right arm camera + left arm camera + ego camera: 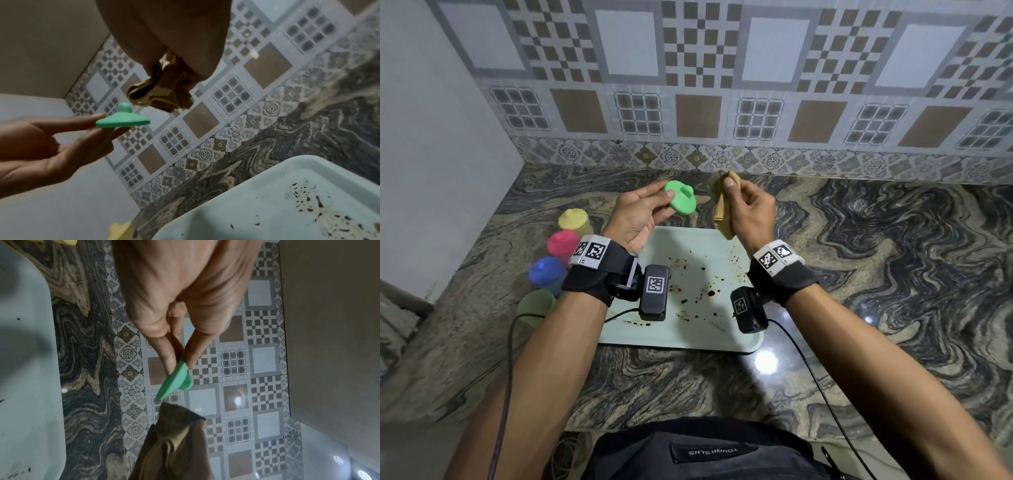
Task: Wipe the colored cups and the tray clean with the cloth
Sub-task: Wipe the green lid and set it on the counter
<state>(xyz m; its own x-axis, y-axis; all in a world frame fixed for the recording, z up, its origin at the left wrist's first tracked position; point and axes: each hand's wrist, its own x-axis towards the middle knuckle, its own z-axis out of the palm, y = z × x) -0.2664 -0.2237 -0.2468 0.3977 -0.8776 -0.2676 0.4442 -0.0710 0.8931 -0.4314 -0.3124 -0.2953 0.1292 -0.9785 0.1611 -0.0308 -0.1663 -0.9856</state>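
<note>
I am pinching a green lid (680, 202) by its edge between thumb and fingers of my left hand (640, 219), holding it above the far edge of the tray (736, 339). My right hand (751, 214) is gripping the bunched tan cloth (724, 219) just beside the lid, not touching it. The tray is lying on the counter (893, 274), speckled with dark stains. Yellow cup (575, 221), pink cup (563, 243), blue cup (546, 272) and green cup (536, 305) are standing in a row left of it.
</note>
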